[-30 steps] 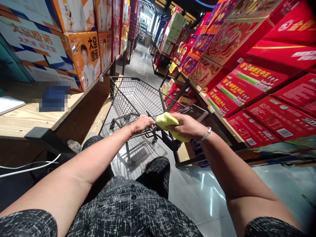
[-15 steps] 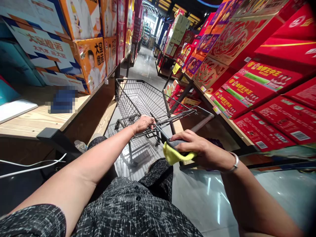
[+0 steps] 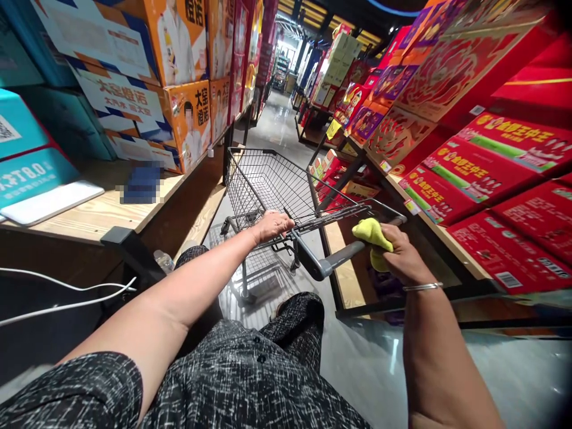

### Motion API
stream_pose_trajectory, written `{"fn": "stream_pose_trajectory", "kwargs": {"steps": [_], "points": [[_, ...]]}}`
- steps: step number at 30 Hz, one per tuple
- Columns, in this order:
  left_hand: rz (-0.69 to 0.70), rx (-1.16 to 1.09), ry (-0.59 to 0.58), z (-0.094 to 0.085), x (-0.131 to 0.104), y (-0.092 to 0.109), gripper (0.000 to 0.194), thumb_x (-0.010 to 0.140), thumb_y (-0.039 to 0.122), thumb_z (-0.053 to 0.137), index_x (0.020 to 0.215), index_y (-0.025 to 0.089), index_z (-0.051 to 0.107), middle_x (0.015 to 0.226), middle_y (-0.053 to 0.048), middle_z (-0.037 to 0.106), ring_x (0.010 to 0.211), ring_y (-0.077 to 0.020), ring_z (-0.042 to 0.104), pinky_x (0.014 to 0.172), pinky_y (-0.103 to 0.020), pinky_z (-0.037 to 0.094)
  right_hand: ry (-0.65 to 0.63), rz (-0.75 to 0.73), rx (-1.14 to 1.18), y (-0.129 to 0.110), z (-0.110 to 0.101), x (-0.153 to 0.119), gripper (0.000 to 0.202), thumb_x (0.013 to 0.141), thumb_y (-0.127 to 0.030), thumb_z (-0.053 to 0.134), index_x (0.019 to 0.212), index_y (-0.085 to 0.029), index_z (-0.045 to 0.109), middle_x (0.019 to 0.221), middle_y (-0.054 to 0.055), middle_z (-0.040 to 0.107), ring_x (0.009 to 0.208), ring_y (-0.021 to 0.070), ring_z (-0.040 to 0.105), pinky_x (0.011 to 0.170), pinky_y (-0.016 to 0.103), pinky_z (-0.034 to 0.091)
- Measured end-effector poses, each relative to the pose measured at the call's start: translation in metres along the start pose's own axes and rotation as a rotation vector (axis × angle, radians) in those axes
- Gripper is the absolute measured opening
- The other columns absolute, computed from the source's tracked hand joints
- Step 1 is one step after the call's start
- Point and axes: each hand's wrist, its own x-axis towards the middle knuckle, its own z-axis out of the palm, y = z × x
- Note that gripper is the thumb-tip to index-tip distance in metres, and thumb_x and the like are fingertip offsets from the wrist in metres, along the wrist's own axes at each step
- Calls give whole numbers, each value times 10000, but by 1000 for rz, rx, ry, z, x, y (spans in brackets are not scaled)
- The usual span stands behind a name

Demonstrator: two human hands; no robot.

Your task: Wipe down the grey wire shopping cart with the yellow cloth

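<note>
While the right hand (image 3: 399, 249) clutches yellow cloth (image 3: 372, 231), the left hand (image 3: 272, 226) curls around the wire cart (image 3: 241, 193).

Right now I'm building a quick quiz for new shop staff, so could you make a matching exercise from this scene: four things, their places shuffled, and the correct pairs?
Things:
1. yellow cloth
2. bracelet
3. shopping cart
4. orange boxes

Places:
A. standing in the aisle
B. stacked on the left shelf
C. in the right hand
D. around the right wrist

Pairs: 1-C; 2-D; 3-A; 4-B
</note>
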Motion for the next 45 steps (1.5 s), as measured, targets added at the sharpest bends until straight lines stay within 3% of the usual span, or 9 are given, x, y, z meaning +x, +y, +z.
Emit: {"fn": "stream_pose_trajectory", "kwargs": {"steps": [9, 14, 19, 22, 31, 36, 39, 42, 45], "points": [[34, 24, 82, -15, -1, 0, 406, 967, 308, 334, 938, 194, 723, 913, -21, 739, 978, -211, 646, 1058, -375, 323, -110, -451, 112, -121, 21, -28, 297, 861, -315, 665, 1157, -292, 678, 1221, 109, 637, 1123, 278, 587, 966, 473, 507], [88, 19, 57, -33, -1, -10, 393, 942, 316, 351, 806, 188, 697, 1078, -44, 738, 1104, -235, 608, 1059, -368, 341, -91, -468, 10, -97, 29, -14, 343, 852, -383, 688, 1180, -288, 656, 1231, 106, 626, 1128, 286, 576, 957, 460, 502], [-61, 97, 76, -49, -4, -21, 328, 915, 329, 412, 984, 207, 709, 1177, -37, 698, 1164, -261, 533, 1097, -446, 308, 45, -229, -159, -24, 24, 4, 386, 810, -387, 669, 1172, -256, 641, 1218, 114, 614, 1123, 317, 567, 974, 482, 465], [-160, 98, 157, -56, -10, -24, 351, 884, 354, 445, 1071, 201, 700, 1194, -44, 678, 1198, -285, 500, 1109, -478, 314, 95, -92, -243, -6, 24, 8, 388, 789, -371, 651, 1152, -237, 623, 1200, 121, 606, 1143, 328, 546, 986, 483, 446], [-396, -37, 575, -69, -41, -4, 452, 899, 512, 503, 1168, 172, 631, 1129, -80, 699, 1062, -252, 631, 994, -398, 482, 135, -80, -441, -103, 52, -3, 402, 796, -298, 685, 1181, -225, 595, 1228, 143, 578, 1040, 310, 487, 808, 407, 454], [-239, -28, 495, -77, -79, 42, 623, 988, 617, 255, 1087, 195, 702, 1310, -87, 634, 1239, -265, 567, 1103, -421, 425, 243, -197, -364, -168, 80, -7, 399, 846, -278, 665, 1235, -233, 590, 1288, 145, 563, 1069, 299, 467, 828, 410, 449], [-245, 305, 431, -79, -94, 64, 550, 944, 631, 407, 1064, 218, 749, 1352, -89, 617, 1318, -345, 489, 1126, -539, 352, 242, -346, -272, -198, 95, -4, 370, 890, -272, 631, 1258, -267, 596, 1349, 127, 544, 1132, 290, 459, 901, 424, 442], [-226, 613, 485, -77, -101, 71, 398, 926, 562, 515, 1007, 267, 769, 1344, -60, 633, 1370, -384, 413, 1133, -615, 240, 211, -448, -218, -206, 101, 1, 337, 910, -234, 604, 1241, -295, 612, 1368, 96, 545, 1157, 270, 463, 940, 413, 428], [-180, 712, 444, -78, -103, 65, 345, 941, 518, 515, 960, 278, 762, 1082, -56, 736, 1169, -322, 576, 1073, -557, 310, 216, -440, -220, -181, 96, 2, 291, 916, -212, 585, 1197, -272, 624, 1345, 99, 561, 1152, 263, 474, 946, 407, 420]]}}
